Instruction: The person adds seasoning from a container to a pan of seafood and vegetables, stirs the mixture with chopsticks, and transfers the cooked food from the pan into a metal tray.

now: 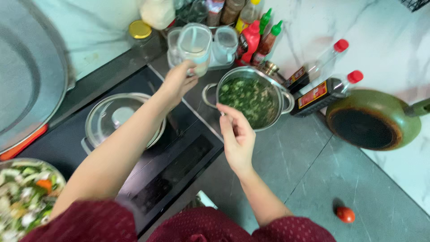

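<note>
Head view, frame centre: left hand (179, 82) gripping clear container (195, 47); right hand (237, 136) pinched, probably on spoon, over steel pot (251, 99); seasoning step, needs steady tilt.

A grey stone counter (313, 175) runs beneath a white marble-veined wall (385, 40). A black cooktop (179, 166) is set into the counter. At the left, the wall (89, 31) looks pale green. Soft, even light falls across everything, with dull reflections on the cooktop glass.
</note>
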